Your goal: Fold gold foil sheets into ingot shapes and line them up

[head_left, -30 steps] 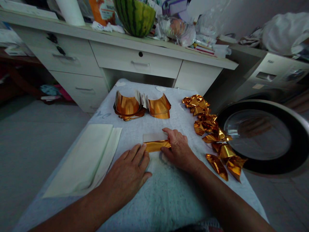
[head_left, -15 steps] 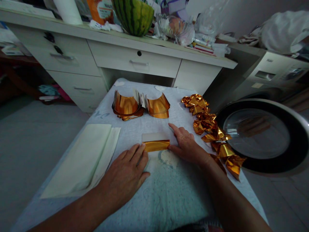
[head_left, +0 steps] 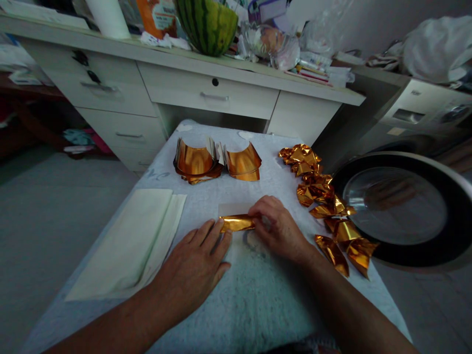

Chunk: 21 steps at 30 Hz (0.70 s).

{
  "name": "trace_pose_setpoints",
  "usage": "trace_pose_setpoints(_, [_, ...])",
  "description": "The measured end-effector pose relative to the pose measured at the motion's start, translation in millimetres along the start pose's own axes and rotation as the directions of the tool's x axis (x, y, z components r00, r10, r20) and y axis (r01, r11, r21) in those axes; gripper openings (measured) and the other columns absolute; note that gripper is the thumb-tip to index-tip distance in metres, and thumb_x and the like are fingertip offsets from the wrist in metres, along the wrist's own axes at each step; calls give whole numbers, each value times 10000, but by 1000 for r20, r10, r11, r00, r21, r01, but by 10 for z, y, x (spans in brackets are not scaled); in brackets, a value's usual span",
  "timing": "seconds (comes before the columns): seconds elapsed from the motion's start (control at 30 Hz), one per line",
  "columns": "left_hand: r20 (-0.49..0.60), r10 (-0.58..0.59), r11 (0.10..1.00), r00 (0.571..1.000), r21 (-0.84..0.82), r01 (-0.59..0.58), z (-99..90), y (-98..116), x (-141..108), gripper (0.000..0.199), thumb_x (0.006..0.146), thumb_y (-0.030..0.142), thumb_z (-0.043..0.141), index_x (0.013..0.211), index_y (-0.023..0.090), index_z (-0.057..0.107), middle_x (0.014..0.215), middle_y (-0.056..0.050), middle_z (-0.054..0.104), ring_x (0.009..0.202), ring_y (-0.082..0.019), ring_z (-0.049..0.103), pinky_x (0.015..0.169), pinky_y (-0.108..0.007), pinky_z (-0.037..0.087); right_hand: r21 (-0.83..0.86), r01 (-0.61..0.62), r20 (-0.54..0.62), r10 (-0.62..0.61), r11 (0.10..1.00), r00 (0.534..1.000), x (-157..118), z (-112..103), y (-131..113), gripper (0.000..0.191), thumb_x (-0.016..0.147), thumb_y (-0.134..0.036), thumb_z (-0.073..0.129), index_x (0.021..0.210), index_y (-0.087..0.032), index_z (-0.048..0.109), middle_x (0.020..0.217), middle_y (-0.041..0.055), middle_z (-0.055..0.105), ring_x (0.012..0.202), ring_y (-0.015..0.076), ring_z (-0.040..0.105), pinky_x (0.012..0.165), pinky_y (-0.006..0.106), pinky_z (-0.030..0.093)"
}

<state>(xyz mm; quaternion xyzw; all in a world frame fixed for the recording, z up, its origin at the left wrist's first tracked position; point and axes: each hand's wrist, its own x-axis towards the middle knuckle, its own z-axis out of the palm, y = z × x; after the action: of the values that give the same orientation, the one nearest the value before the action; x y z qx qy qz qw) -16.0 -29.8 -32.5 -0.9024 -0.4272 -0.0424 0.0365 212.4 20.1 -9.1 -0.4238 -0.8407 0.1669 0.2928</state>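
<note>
A small sheet of gold foil paper (head_left: 238,223) lies folded in a band on the cloth, with a pale strip showing along its far side. At the band's left end rest the fingertips of my left hand (head_left: 195,265), which lies flat with its fingers stretched out. My right hand (head_left: 278,226) pinches the right end of the foil paper between thumb and curled fingers. Beyond stand two curved stacks of gold sheets (head_left: 195,160). To the right lies a row of folded gold foil pieces (head_left: 313,187).
A pile of whitish paper sheets (head_left: 125,241) lies on the left of the cloth-covered table (head_left: 236,305). Behind it stands a white desk with drawers (head_left: 206,91), bearing a cut watermelon (head_left: 206,24). A washing machine with its round door (head_left: 398,206) open is close on the right.
My right hand has gone from extended fingers beside the foil paper to a pinch on its right end. The left hand stays nearly in place. The whole view has shifted slightly.
</note>
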Motion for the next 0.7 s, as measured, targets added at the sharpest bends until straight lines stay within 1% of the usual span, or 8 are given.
trace_pose_setpoints(0.07, [2,2,1000,1000,-4,-2,-1,-5,3,492,857,341,657,1311,165,585,1399,-185,564,1295,-377,504,991,-529,489,0,37,89,-37,999,995,9,84,-50,168,870,-116,556,996,-198,629,940,50,615,907,201,540,812,346,395])
trace_pose_setpoints(0.1, [4,2,1000,1000,-7,-2,-2,-7,5,490,858,338,655,1311,165,584,1402,-185,561,1296,-377,504,991,-529,489,-17,37,119,-35,999,992,9,119,-61,184,881,-130,565,1038,-196,635,974,57,620,924,203,540,820,349,391])
trace_pose_setpoints(0.17, [5,0,1000,1000,-12,0,1,-10,4,473,867,332,641,1308,169,587,1410,-180,557,1301,-375,501,993,-526,488,-69,35,163,-23,997,986,5,163,-61,186,877,-161,606,1055,-189,650,1004,66,627,950,211,539,841,361,375])
trace_pose_setpoints(0.3, [-22,1,1000,1000,-10,-1,50,-21,-17,478,884,352,612,1317,152,576,1411,-184,556,1316,-373,490,1010,-526,475,-145,19,193,9,989,981,-4,161,-28,203,862,-209,670,1064,-185,667,1033,65,639,976,221,545,878,386,335])
trace_pose_setpoints(0.47, [-71,43,999,997,11,-42,90,-54,-38,513,861,357,631,1264,42,594,1373,-259,564,1280,-373,533,1031,-503,470,-151,4,203,27,989,979,6,141,-1,165,860,-221,700,1021,-192,685,1016,50,658,962,210,566,869,370,331])
trace_pose_setpoints(0.53, [-71,45,999,996,34,-42,45,-68,-27,480,854,331,639,1223,25,618,1335,-270,590,1239,-374,568,999,-501,495,-147,3,200,26,989,979,9,147,12,154,861,-221,702,1013,-201,690,1013,49,664,963,210,570,862,366,335])
trace_pose_setpoints(0.6, [-65,20,998,998,53,-16,-38,-79,-2,394,863,303,621,1145,31,660,1266,-265,639,1165,-377,617,933,-507,529,-140,4,191,23,990,981,9,157,25,148,862,-222,702,1009,-206,694,1018,49,666,962,209,573,852,362,343])
trace_pose_setpoints(0.7, [-33,-80,995,996,57,82,-184,-76,65,242,897,278,560,924,94,715,1084,-226,718,977,-367,684,813,-523,557,-129,6,178,17,992,984,6,168,35,151,859,-218,704,1009,-202,696,1023,48,666,964,206,574,842,358,356])
